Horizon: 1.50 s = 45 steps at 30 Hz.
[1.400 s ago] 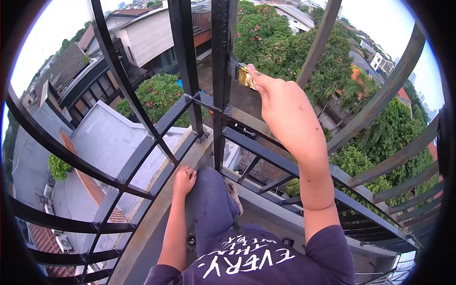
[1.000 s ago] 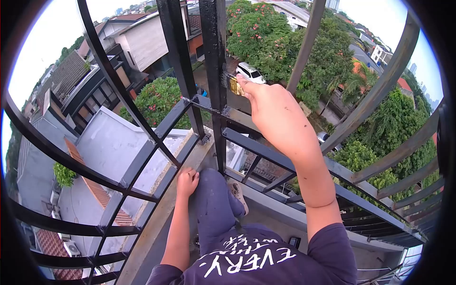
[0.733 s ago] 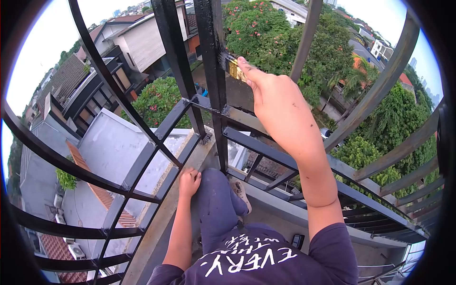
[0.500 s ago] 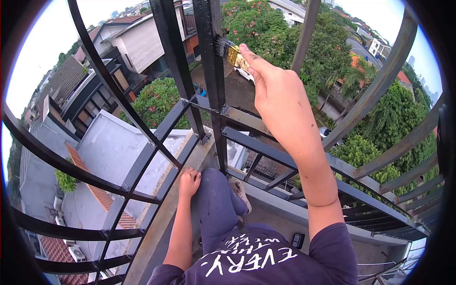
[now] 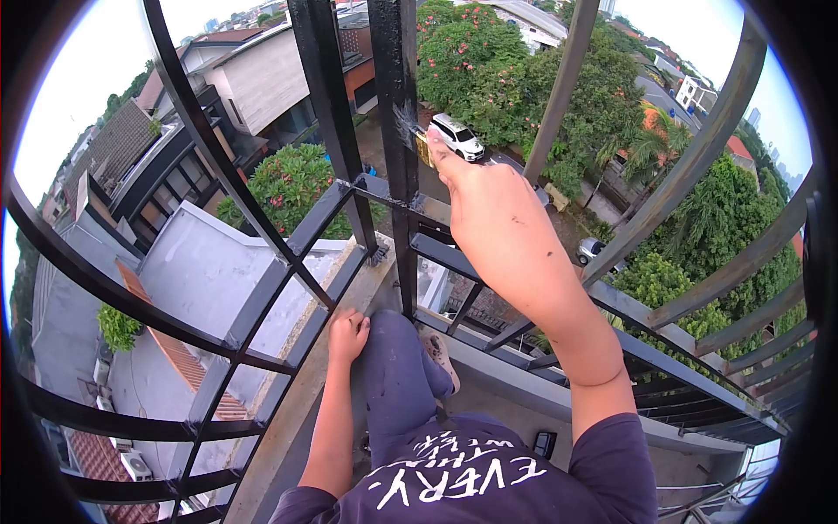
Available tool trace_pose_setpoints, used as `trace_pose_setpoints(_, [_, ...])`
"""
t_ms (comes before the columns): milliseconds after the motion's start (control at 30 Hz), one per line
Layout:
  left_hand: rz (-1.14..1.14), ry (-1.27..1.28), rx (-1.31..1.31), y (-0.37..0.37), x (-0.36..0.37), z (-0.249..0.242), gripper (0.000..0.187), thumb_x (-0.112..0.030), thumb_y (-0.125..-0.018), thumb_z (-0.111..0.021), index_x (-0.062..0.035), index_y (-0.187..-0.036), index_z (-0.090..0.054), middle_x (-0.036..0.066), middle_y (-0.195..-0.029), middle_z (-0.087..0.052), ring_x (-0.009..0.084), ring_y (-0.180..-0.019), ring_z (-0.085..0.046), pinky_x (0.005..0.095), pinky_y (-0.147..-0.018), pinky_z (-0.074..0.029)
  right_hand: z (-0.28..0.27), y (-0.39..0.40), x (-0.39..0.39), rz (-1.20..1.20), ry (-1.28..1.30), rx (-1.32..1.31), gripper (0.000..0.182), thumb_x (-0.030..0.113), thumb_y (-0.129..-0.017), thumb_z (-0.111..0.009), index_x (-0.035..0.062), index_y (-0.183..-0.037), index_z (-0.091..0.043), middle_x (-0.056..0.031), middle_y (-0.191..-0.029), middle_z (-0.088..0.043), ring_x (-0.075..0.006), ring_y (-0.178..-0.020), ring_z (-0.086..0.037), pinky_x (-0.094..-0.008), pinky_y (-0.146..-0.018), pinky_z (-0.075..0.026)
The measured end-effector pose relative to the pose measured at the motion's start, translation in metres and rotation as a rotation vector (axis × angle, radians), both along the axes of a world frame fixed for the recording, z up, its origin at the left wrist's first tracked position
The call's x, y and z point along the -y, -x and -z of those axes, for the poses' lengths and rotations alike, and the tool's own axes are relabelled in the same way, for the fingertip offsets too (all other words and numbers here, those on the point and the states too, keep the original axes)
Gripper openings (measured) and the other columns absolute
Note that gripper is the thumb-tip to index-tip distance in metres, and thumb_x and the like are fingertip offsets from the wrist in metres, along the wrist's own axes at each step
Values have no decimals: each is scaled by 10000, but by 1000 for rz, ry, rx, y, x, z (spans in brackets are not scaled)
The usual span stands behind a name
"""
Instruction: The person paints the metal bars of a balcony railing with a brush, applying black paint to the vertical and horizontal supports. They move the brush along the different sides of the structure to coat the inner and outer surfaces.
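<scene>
Black iron railing (image 5: 401, 175) stood along the ledge's outer edge. Against its upright bar the right hand (image 5: 489, 201) pinched a small paintbrush (image 5: 425, 147), bristles touching the metal. Lower, the left hand (image 5: 347, 334) rested curled, empty, on a knee (image 5: 393, 349).

Open gaps btwn black bars (image 5: 397, 131), crossrail (image 5: 489, 271) below right hand (image 5: 489, 210).

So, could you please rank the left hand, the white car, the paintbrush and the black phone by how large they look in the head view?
1. left hand, largest, though it is nearest the camera.
2. white car, far below, so only apparent size.
3. black phone on the floor.
4. paintbrush, mostly hidden behind the right hand; the phone and brush look alike, so their order is unsure.
</scene>
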<state>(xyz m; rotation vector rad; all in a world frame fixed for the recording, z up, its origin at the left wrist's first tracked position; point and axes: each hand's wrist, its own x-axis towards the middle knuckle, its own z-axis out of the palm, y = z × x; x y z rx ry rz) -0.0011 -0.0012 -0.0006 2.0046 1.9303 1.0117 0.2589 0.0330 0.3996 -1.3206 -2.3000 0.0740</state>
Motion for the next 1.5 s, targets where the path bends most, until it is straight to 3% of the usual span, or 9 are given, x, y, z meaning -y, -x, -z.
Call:
trace_pose_setpoints(200, [-2,-1,-2,0,0,1,204,-171,-858,-672,-7,-750,-616,144,-779,-560,375,-802,-594,472,-800,-458,-16,0,5,24,-185,-243,571,-40,-889,-529,-25,-1459,-490,-250,-750,-669,-398,-740,-692,-470,-712,-550])
trace_pose_setpoints(433, [12,-6,0,-1,1,-3,209,-162,-871,-662,21,-777,-628,170,-799,-578,399,-816,-590,481,-754,-466,8,4,9,-118,117,62,617,-43,-879,-536,-7,-1490,-456,-263,-802,-683,-405,-777,-703,-497,-749,-553])
trace_pose_setpoints(600, [9,-3,-21,-1,0,-2,199,-164,-867,-664,8,-772,-631,161,-803,-584,388,-820,-599,472,-770,-476,-4,-3,11,74,-347,-267,592,51,-924,-614,214,-1486,-527,-129,-746,-608,-343,-658,-646,-450,-642,-520])
trace_pose_setpoints(633, [5,-7,-21,-1,0,-2,198,-170,-867,-665,-1,-769,-634,151,-801,-586,382,-816,-604,466,-777,-480,-5,-1,8,54,-464,-378,417,29,-984,-579,173,-1370,-644,-184,-802,-629,-303,-583,-469,-361,-599,-459])
trace_pose_setpoints(800, [28,-25,-2,-1,1,-3,196,-157,-863,-663,15,-774,-629,169,-804,-585,398,-825,-594,473,-755,-476,24,-7,-12,16,-375,-178,385,76,-901,-647,143,-1278,-691,-91,-785,-594,-311,-694,-662,-415,-634,-522])
trace_pose_setpoints(1167, [13,-13,-30,1,0,-3,189,-163,-862,-668,-9,-756,-643,139,-799,-594,360,-829,-605,462,-790,-485,71,-10,-3,47,-132,198,279,121,-881,-671,137,-1150,-743,-70,-844,-661,-294,-726,-699,-426,-646,-549])
trace_pose_setpoints(1300, [5,-36,14,1,-1,1,188,-159,-862,-669,-2,-761,-645,150,-802,-593,372,-826,-600,466,-774,-481,25,-5,15,107,-337,-136,354,71,-866,-717,170,-1204,-744,-85,-798,-658,-297,-682,-649,-375,-624,-506])
trace_pose_setpoints(1433, [10,-38,1,-1,0,-1,192,-152,-859,-672,13,-768,-638,167,-800,-588,394,-813,-598,476,-724,-478,-9,0,-17,19,-638,-569,311,125,-1004,-616,60,-1303,-671,-217,-870,-691,-269,-558,-511,-366,-574,-464])
trace_pose_setpoints(1500, [3,-33,-11,-2,0,-2,191,-156,-859,-672,6,-764,-641,157,-797,-590,384,-819,-599,469,-752,-479,-14,8,-28,44,-530,-578,350,101,-998,-590,27,-1338,-628,-235,-833,-680,-366,-658,-617,-434,-624,-494])
